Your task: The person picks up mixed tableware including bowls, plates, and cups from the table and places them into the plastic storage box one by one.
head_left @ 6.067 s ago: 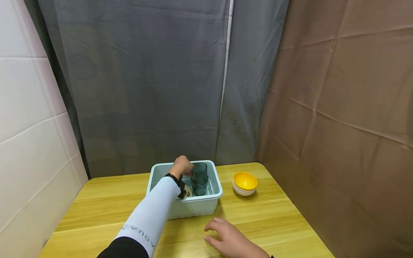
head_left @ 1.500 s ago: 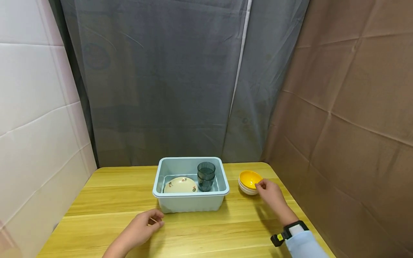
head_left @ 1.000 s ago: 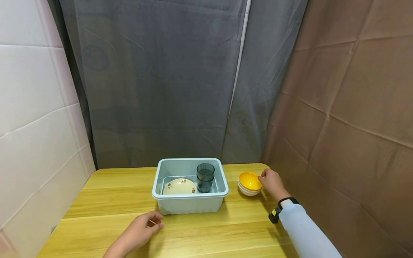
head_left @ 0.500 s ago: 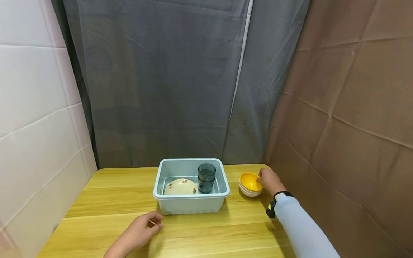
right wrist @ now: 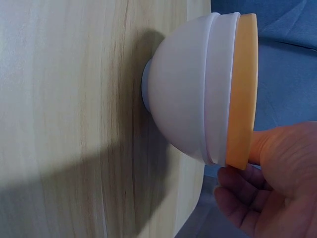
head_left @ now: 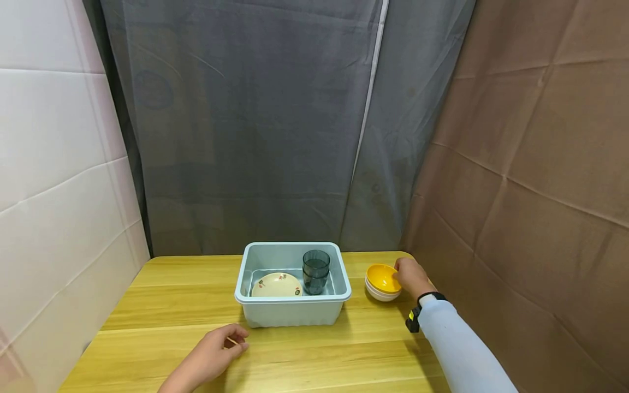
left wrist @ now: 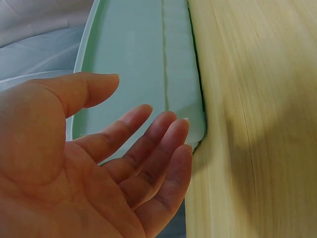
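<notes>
At the right of the table stands a stack of bowls, a yellow bowl nested in white bowls. My right hand pinches the yellow bowl's rim at its right side, thumb over the inside and fingers curled beneath the edge, as the right wrist view shows. The foot of the lowest white bowl is down at the tabletop. My left hand hovers in front of the pale blue-green bin, fingers loosely bent and holding nothing; in the left wrist view its fingertips overlap the bin's wall.
Inside the bin lie a cream patterned plate and a stack of dark glass tumblers. The wooden table ends at a grey curtain behind, with a brown curtain close to the right and a white one left.
The left hand has withdrawn from the tumblers in the bin to the front. The right hand reached the bowls and shifted round the yellow rim to its right side; the stack stays put.
</notes>
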